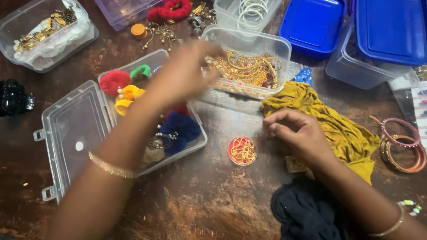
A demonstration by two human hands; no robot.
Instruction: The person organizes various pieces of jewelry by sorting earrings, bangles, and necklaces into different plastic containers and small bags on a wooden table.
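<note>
- Our left hand (184,73) reaches over the clear tub of gold jewellery (249,66); motion blur hides its grip, so we cannot tell if it holds anything.
- Our right hand (296,131) rests loosely curled, empty, beside the yellow cloth (338,129).
- We should lift chains slowly, since tangled strands likely snag the tub rim.
- Open tabletop (200,195) lies nearest us; the small red dish (242,151) sits between our hands.
</note>
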